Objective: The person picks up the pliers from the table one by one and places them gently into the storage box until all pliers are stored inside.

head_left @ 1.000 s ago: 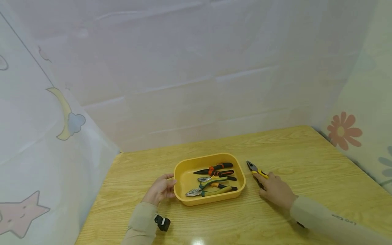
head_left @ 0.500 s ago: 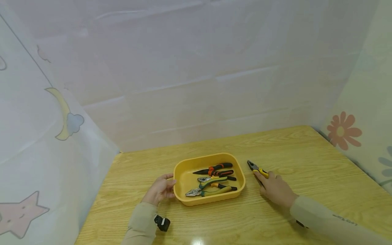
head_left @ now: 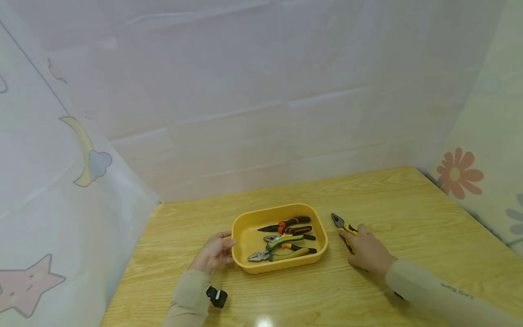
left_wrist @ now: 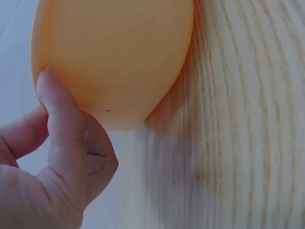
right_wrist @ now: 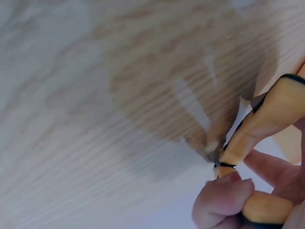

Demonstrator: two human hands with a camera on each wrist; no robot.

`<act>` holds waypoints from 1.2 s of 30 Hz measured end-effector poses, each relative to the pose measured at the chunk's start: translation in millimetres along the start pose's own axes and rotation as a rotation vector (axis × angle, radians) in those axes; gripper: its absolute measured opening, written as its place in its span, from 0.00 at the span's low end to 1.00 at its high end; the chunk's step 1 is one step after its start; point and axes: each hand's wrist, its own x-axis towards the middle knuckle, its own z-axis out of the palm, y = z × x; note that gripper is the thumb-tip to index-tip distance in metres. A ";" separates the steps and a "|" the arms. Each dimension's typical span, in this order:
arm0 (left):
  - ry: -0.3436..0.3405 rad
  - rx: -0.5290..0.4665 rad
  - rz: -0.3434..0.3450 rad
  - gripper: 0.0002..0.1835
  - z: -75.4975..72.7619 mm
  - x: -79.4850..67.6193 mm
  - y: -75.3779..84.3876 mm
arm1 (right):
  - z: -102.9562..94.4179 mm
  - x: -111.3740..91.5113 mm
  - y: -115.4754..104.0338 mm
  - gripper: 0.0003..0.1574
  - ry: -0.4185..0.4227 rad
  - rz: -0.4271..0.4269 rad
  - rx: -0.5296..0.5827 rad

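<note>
My left hand (head_left: 213,253) pinches the left rim of a yellow plastic tray (head_left: 282,268), thumb over the edge and fingers outside, as the left wrist view also shows. Inside lie long-nose pliers (head_left: 297,221) with black-and-red handles, combination pliers (head_left: 291,255) with green-and-yellow handles, and another pair of pliers (head_left: 310,250) with orange-and-black handles, partly covered by the green ones. To the right of the tray, my right hand (head_left: 369,255) grips pliers (head_left: 338,221) with yellow-and-black handles, their head pointing away. In the right wrist view, the fingers (right_wrist: 224,198) curl round a yellow handle (right_wrist: 274,114).
Everything stands on a wood-grain table (head_left: 171,254). A pale wall sheet (head_left: 261,136) rises behind its far edge, with printed sheets at both sides. A small black device (head_left: 217,297) is at the left wrist.
My right hand and the pliers in it have shifted very slightly to the right. The left hand, the tray and the pliers inside stay where they were.
</note>
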 end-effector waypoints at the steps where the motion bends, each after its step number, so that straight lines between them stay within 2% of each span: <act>1: -0.001 0.001 0.000 0.24 0.1 0.2 0.0 | -0.3 0.2 0.2 0.43 -0.005 0.004 0.008; 8: -0.004 0.003 -0.003 0.24 0.0 -0.4 0.6 | -1.1 0.2 2.7 0.44 -0.006 -0.003 0.037; 13: -0.012 -0.006 -0.001 0.25 0.6 -0.6 1.2 | 0.7 -2.1 7.4 0.40 0.006 -0.020 -0.047; 22: -0.010 -0.014 -0.003 0.24 0.5 -0.6 1.7 | 9.8 -6.6 15.0 0.37 0.101 -0.070 -0.253; 24: -0.015 -0.013 -0.005 0.24 0.1 -0.7 1.4 | 12.6 -7.7 15.9 0.37 0.119 -0.074 -0.270; 30: -0.017 -0.010 -0.006 0.24 -0.6 -0.9 -0.4 | 19.4 -10.2 17.6 0.38 0.145 -0.081 -0.272; 36: -0.014 -0.013 -0.004 0.25 -0.6 -0.7 0.2 | 19.7 -11.8 20.9 0.38 0.117 -0.043 -0.239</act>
